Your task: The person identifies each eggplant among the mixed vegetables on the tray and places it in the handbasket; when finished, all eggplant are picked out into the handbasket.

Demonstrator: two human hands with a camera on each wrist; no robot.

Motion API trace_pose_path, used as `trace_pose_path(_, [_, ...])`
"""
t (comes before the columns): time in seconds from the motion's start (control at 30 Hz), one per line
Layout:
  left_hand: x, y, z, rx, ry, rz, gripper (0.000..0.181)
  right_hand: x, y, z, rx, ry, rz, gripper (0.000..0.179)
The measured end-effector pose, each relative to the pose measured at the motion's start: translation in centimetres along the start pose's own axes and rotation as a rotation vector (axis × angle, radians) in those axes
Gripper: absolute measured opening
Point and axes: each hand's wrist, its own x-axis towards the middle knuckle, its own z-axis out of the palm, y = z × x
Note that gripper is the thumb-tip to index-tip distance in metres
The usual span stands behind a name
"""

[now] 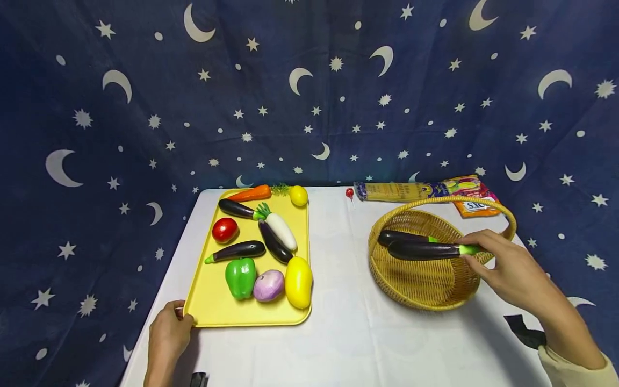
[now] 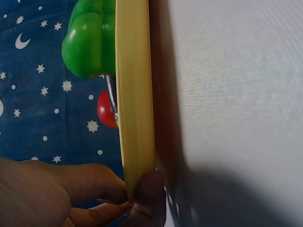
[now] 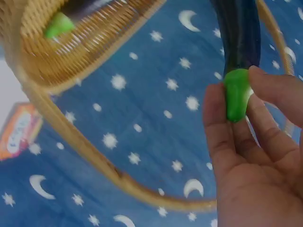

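My right hand (image 1: 508, 263) pinches a dark purple eggplant (image 1: 423, 250) by its green stem end (image 3: 236, 94), holding it level over the wicker basket (image 1: 416, 290). Another eggplant (image 1: 403, 236) lies inside that basket, partly hidden behind the held one in the head view. At the near left corner of the yellow tray (image 1: 208, 306), my left hand (image 1: 169, 333) grips the rim between thumb and fingers. Three eggplants rest on the tray, including one (image 1: 242, 250) beside the tomato (image 1: 225, 230). A green bell pepper (image 1: 240, 278) and a purple onion (image 1: 269, 285) sit near its front.
Also on the tray are a carrot (image 1: 251, 193), a lemon (image 1: 299, 196), a white radish (image 1: 281, 231) and a yellow mango (image 1: 299, 282). Behind the basket lie a noodle pack (image 1: 394, 191), an orange snack bag (image 1: 476, 207) and a red lollipop (image 1: 350, 192). The basket's handle (image 1: 508, 215) arches up.
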Motion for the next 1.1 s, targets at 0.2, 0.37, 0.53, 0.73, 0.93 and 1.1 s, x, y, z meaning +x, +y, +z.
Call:
trace_pose_path(0.2, [-0.2, 0.0, 0.3, -0.007, 0.021, -0.008, 0.047, 2.4, 1.2, 3.1, 0.007, -0.11, 0.016, 0.03])
trace_pose_path(0.37, [-0.1, 0.2, 0.6, -0.01, 0.018, -0.01, 0.047, 3.8, 1.8, 4.2, 0.006, -0.179, 0.052, 0.024])
trace_pose_path(0.53, [-0.2, 0.0, 0.6, 0.001, 0.016, -0.007, 0.046, 4.7, 2.0, 4.6, 0.015, -0.201, 0.04, 0.022])
trace_pose_path(0.73, [-0.1, 0.1, 0.3, 0.012, 0.026, -0.002, 0.046, 5.5, 1.7, 4.5, 0.05, -0.297, 0.075, 0.022])
trace_pose_path(0.93, [0.0, 0.3, 0.2, 0.012, 0.027, -0.012, 0.046, 6.4, 1.9, 5.0, 0.055, -0.384, 0.083, 0.021])
trace_pose_path(1.1, [0.0, 0.2, 0.4, 0.014, 0.02, -0.013, 0.047, 6.6, 2.4, 5.3, 0.042, -0.434, 0.094, 0.018])
